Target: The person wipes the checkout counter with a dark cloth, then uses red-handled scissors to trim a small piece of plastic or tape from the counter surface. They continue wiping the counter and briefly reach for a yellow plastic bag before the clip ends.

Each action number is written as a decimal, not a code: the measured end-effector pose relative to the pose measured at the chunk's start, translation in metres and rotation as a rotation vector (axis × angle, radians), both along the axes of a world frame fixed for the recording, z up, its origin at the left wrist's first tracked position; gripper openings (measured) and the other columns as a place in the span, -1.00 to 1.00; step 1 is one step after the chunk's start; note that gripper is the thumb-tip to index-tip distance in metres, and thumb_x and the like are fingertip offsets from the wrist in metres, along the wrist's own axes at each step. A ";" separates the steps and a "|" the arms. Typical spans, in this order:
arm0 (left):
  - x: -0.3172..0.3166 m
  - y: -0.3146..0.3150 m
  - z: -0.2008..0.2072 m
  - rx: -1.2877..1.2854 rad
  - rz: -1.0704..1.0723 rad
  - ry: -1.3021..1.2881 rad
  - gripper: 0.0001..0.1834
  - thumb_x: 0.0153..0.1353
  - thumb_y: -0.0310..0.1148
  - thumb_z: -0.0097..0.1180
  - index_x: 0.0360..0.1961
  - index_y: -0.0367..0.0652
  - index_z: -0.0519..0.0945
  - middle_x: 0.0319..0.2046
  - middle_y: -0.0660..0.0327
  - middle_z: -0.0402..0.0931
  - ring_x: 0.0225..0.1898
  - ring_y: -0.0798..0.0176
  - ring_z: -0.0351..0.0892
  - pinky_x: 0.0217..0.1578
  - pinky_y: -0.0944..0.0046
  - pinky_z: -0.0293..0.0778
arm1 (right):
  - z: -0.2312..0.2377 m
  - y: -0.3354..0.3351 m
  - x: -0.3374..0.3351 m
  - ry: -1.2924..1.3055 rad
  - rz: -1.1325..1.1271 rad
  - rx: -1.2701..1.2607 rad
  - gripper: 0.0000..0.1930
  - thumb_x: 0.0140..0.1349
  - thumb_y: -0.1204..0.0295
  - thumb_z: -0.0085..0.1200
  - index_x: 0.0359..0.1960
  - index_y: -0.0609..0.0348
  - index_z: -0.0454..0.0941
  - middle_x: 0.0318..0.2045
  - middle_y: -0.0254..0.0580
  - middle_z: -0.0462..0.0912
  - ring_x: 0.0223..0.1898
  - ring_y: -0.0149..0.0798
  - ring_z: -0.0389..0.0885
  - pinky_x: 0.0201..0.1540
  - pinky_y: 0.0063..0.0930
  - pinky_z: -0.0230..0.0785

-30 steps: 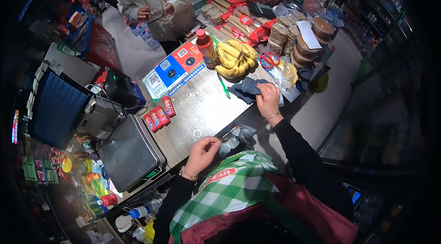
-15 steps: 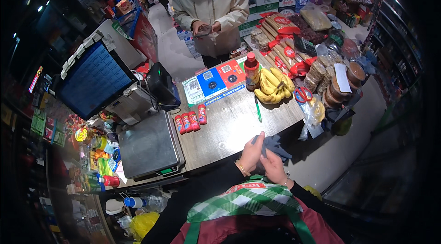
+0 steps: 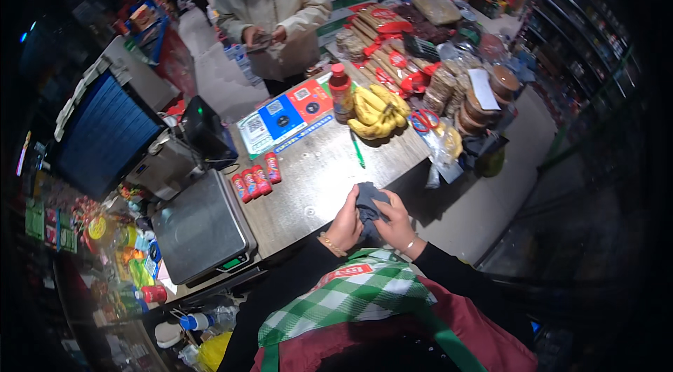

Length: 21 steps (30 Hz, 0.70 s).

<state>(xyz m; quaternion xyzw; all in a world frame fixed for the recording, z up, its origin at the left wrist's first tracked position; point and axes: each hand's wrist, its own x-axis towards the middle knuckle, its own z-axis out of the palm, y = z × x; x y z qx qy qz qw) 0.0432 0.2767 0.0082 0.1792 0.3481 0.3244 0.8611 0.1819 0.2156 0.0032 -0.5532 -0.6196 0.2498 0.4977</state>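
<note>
Grey cloth (image 3: 368, 205) is gripped in my left hand (image 3: 343, 225) and right hand (image 3: 397, 223). I see bananas (image 3: 377, 114) on the far right.

Black sleeves (image 3: 298, 277); maroon apron (image 3: 484, 326), green-white checked bib (image 3: 350, 295), green straps (image 3: 449, 342); wrist bracelets (image 3: 332, 244)

The bundle (image 3: 366, 204) is dark grey, the apron panel (image 3: 354, 296) checked green and white, the bananas (image 3: 378, 115) yellow.

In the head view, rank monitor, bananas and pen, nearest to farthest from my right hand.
From your right hand:
1. Pen: on the counter, ahead and slightly left.
2. Bananas: beyond the pen.
3. Monitor: far left.
</note>
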 end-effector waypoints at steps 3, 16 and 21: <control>-0.008 0.001 0.009 0.076 -0.143 0.162 -0.43 0.41 0.15 -0.14 0.23 0.01 0.37 0.10 0.18 0.48 0.05 0.34 0.48 -0.04 0.31 0.40 | -0.014 0.009 0.011 -0.234 -0.153 0.155 -0.57 -0.01 0.62 0.11 -0.02 0.14 0.62 0.07 0.19 0.46 0.08 0.18 0.49 0.14 -0.16 0.38; -0.154 -0.027 -0.032 -0.008 -0.021 0.274 -0.55 0.41 -0.05 -0.09 0.01 -0.25 0.50 -0.01 0.05 0.59 -0.04 0.15 0.64 -0.05 0.19 0.56 | -0.097 0.021 0.083 -0.394 -0.600 0.087 -0.74 0.23 0.50 0.06 -0.04 0.27 0.52 -0.09 0.05 0.56 -0.02 0.10 0.46 0.08 -0.13 0.28; -0.203 -0.058 -0.051 -0.225 0.123 0.366 -0.62 0.42 -0.09 -0.11 -0.03 -0.19 0.50 -0.09 0.08 0.63 -0.11 0.14 0.65 -0.07 0.18 0.57 | -0.167 -0.025 0.059 -0.293 -0.297 -0.412 -0.83 0.17 0.40 0.11 -0.30 0.23 0.62 -0.34 0.03 0.63 -0.20 0.11 0.55 -0.09 -0.16 0.41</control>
